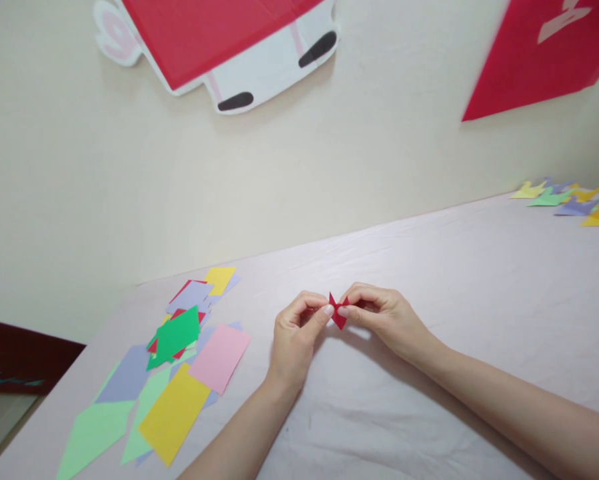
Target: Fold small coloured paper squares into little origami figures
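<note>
A small folded red paper piece (338, 312) is pinched between both my hands just above the table (479, 293). My left hand (295, 337) grips its left side with thumb and forefinger, the other fingers curled. My right hand (385, 320) pinches its right side in the same way. Two small points of the paper stick up between my fingertips.
Loose coloured paper sheets lie at the left of the table: a green one (178, 333), a pink one (219, 357), a yellow one (174, 413), lilac and pale green ones. Several folded coloured paper shapes (574, 200) lie at the far right. Red paper decorations (534, 60) hang on the wall.
</note>
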### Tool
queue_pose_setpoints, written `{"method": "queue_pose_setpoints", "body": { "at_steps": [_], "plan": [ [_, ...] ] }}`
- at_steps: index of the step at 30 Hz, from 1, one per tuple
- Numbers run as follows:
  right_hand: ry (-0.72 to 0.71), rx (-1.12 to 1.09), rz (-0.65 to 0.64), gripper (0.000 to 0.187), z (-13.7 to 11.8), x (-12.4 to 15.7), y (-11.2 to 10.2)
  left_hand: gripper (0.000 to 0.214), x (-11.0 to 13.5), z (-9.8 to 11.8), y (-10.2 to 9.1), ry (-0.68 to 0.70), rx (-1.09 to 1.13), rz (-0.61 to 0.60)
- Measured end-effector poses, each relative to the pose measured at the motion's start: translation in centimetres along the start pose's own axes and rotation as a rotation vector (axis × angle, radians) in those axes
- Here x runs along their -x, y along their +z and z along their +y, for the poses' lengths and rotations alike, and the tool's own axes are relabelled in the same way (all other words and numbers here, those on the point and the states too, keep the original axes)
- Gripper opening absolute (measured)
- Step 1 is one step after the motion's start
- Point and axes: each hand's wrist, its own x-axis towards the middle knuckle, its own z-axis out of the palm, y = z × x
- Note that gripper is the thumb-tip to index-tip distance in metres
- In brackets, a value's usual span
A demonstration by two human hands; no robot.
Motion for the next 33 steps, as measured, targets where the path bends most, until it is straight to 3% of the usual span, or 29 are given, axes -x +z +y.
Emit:
{"method": "queue_pose_setpoints", "body": {
  "at_steps": [7, 15, 24, 33],
  "plan": [
    [0.038, 0.034, -0.008, 0.018, -0.1, 0.0, 0.4, 0.014, 0.4, 0.1, 0.4, 0.001, 0.010, -0.027],
    [0.055, 0.021, -0.043, 0.021, -0.1, 0.0, 0.3, 0.016, 0.6, 0.3, 0.9, -0.029, -0.132, -0.026],
    [0.091, -0.093, -0.045, 0.025, -0.1, -0.1, 0.2, 0.018, 1.0, 0.4, 0.8, 0.191, -0.424, 0.000],
    [0.126, -0.215, -0.012, 0.026, -0.1, -0.2, 0.4, 0.016, 0.9, 0.5, 1.0, 0.151, -0.434, -0.002]
  ]
}}
